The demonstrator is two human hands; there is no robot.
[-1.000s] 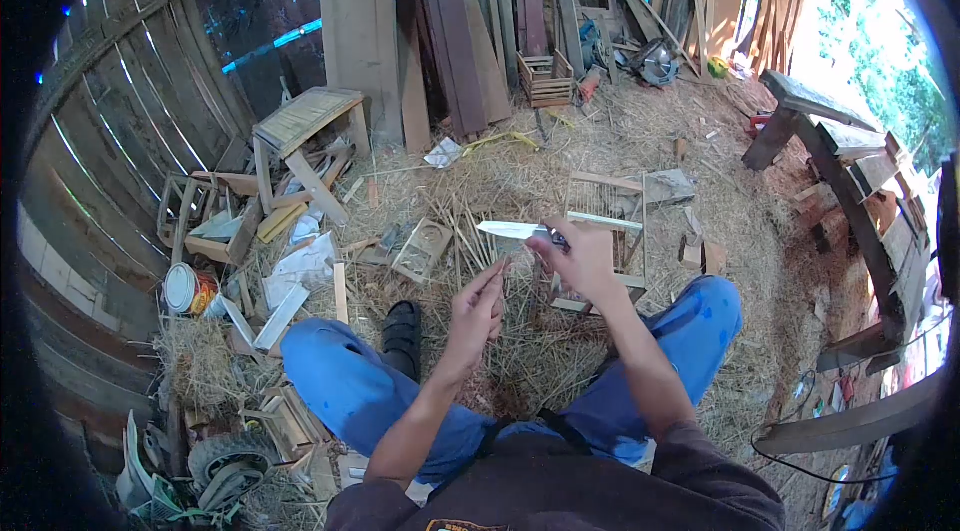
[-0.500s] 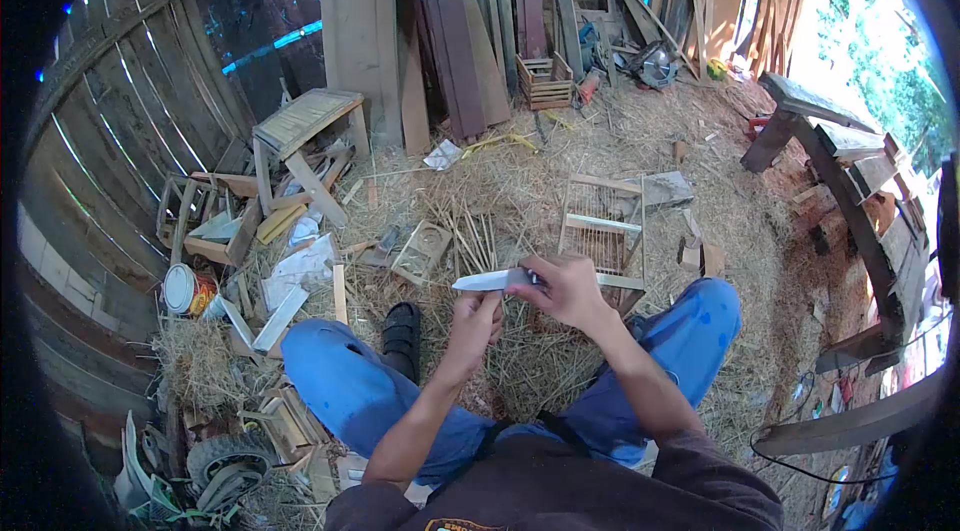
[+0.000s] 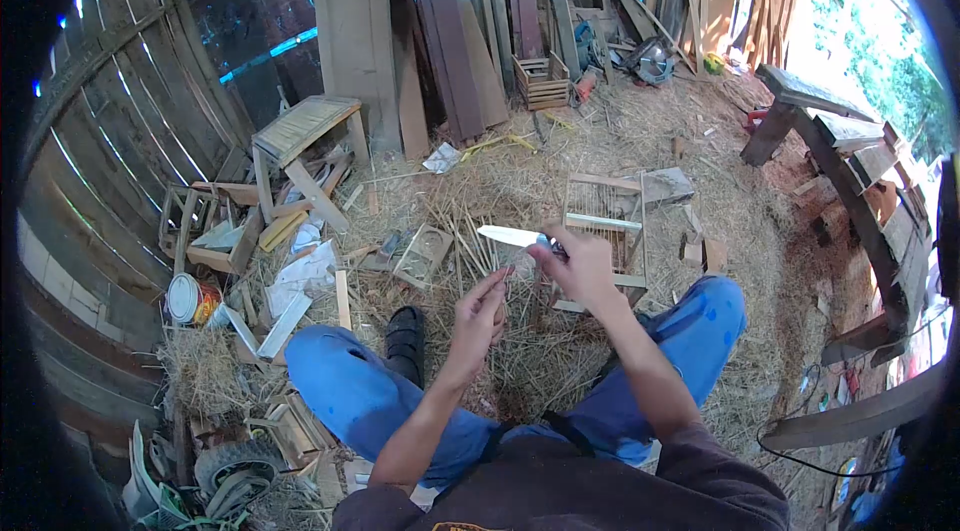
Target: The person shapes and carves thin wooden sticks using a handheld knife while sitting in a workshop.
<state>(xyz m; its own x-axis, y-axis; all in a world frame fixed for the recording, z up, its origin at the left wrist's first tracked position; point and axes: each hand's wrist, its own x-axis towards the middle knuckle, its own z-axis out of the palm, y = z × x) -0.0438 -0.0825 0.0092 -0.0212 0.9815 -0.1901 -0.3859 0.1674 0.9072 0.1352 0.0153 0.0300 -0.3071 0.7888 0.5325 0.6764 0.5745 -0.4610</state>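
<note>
Knife [image 3: 512, 236] now raised above left fingers [image 3: 497, 283]

**Bare steel and raw wood over a straw floor**

The knife [image 3: 512, 236] in the right hand [image 3: 583, 266] has a smooth, bright metal blade that shines pale; its handle is hidden in the grip. The left hand [image 3: 478, 316], just below the blade, pinches a thin stick [image 3: 497, 283] of dry, matt wood. Behind the knife lies a small cage frame [image 3: 603, 221] of unpainted, pale slatted wood. The ground around it is rough, dull yellow straw [image 3: 520, 171]. Well left of the knife, a tin can [image 3: 192, 300] shows glossy metal with a printed label. The trousers [image 3: 350, 386] below are matt blue cloth.
</note>
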